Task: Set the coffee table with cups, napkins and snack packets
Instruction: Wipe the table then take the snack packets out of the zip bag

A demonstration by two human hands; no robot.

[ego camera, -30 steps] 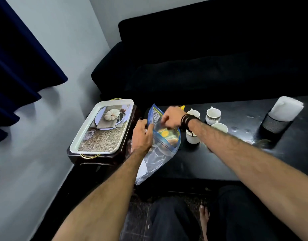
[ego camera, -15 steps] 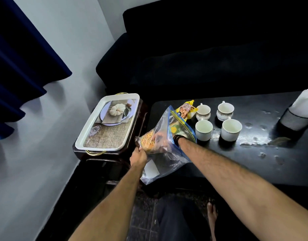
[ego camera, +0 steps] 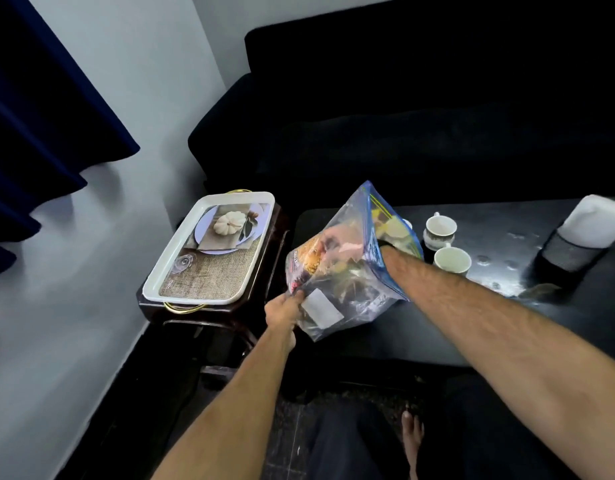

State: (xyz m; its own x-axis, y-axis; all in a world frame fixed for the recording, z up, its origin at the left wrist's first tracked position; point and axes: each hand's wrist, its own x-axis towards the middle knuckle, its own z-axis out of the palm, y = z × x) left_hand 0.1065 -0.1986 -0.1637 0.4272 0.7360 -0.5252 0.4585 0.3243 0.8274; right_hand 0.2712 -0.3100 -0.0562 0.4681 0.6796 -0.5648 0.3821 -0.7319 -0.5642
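A clear zip bag [ego camera: 347, 296] with a blue rim is lifted over the near left corner of the black coffee table [ego camera: 420, 334]. My left hand [ego camera: 284, 308] pinches the bag's bottom corner. My right hand [ego camera: 340, 245] is deep inside the bag, closed around an orange snack packet [ego camera: 311, 259]. Two white cups [ego camera: 439, 230] [ego camera: 452, 259] stand on the table right of the bag; other cups are hidden behind it. A white napkin stack [ego camera: 595, 220] stands in a black mesh holder at the far right.
A white tray [ego camera: 209, 247] with a pumpkin picture sits on a dark side table left of the coffee table. A black sofa [ego camera: 403, 116] runs behind. Water drops mark the tabletop near the holder. My legs and a bare foot are below.
My right hand went from the bag's mouth deep into the bag and closed on a packet. The bag rose and tilted, now covering the yellow packet and the nearer cups.
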